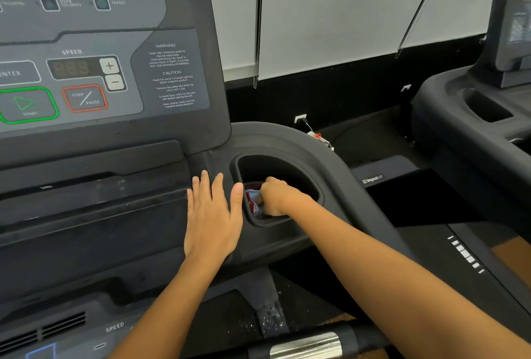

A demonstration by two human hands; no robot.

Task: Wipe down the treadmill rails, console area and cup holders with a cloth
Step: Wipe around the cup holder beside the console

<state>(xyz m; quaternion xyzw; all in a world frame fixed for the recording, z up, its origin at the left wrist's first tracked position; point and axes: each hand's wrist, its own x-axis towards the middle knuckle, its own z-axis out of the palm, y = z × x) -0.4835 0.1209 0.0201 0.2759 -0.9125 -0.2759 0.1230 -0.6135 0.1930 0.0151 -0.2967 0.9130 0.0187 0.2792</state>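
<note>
The treadmill's right cup holder (290,170) is a deep black recess to the right of the console (94,71). My right hand (274,196) reaches down into it and grips a bunched red and blue cloth (253,199) against the holder's left inner wall. Most of the cloth is hidden by the hand and the rim. My left hand (212,215) rests flat with straight fingers on the black ledge just left of the cup holder, thumb at its rim. A black handrail with a silver grip sensor (306,345) crosses the bottom of the view.
A second treadmill (471,117) stands at the right with its own cup holder. Window blinds (330,13) hang behind. A wall socket with a plugged cable (301,120) sits low on the black wall. The side rail (465,255) runs down at the right.
</note>
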